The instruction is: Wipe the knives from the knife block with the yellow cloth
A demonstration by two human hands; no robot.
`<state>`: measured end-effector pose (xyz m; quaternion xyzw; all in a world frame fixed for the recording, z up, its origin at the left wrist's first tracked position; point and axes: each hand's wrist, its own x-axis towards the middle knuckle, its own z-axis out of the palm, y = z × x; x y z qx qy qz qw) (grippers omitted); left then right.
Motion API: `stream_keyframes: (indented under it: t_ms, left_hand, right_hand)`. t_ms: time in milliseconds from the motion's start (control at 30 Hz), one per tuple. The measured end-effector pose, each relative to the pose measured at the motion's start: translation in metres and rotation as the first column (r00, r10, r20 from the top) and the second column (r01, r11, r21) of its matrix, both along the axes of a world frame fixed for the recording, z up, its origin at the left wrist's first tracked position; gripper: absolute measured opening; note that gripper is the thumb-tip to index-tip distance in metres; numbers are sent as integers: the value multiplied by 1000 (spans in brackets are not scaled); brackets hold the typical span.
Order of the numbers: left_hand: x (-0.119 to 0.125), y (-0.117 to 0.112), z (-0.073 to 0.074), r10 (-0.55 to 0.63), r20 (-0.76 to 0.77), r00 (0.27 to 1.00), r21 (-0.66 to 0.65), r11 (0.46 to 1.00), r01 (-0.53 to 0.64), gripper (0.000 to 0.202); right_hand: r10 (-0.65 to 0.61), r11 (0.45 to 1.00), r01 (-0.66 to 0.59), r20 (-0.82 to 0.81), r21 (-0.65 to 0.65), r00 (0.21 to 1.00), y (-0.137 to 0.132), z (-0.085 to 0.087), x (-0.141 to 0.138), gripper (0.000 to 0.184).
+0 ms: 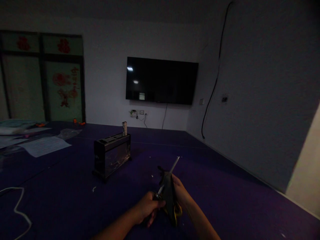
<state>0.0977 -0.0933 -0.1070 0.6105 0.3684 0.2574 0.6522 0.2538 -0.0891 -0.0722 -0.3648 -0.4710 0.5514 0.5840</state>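
Low in the middle of the view, both my hands hold a dark glue gun [169,196] with a yellow part at its base. A pale glue stick [174,165] juts up and to the right from it. My right hand [180,193] wraps the gun's body from the right. My left hand [147,208] pinches a short pale piece at the gun's near end. The room is dim, so small details are hard to read.
A dark boxy appliance [112,155] with a small can [124,128] on it stands on the purple floor mat [225,200] ahead and left. Papers [45,145] lie far left, a white cord [17,206] at the left edge. A wall television [161,80] hangs ahead.
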Motion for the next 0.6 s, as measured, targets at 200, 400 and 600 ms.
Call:
stream_keyframes:
  t_ms: [200, 400, 600]
  left_hand:
    - [0, 1, -2, -12, 4, 1000, 9, 1000, 12, 52]
    - [1, 0, 1, -20, 37, 999, 4, 1000, 20, 46]
    - [2, -2, 3, 5, 21, 1000, -17, 1000, -4, 42]
  right_hand:
    - [11, 1000, -11, 17, -5, 1000, 2, -4, -2, 34]
    - [21, 1000, -21, 43, -5, 999, 1, -3, -5, 32]
    - [45, 999, -46, 55, 23, 997, -3, 2, -8, 30]
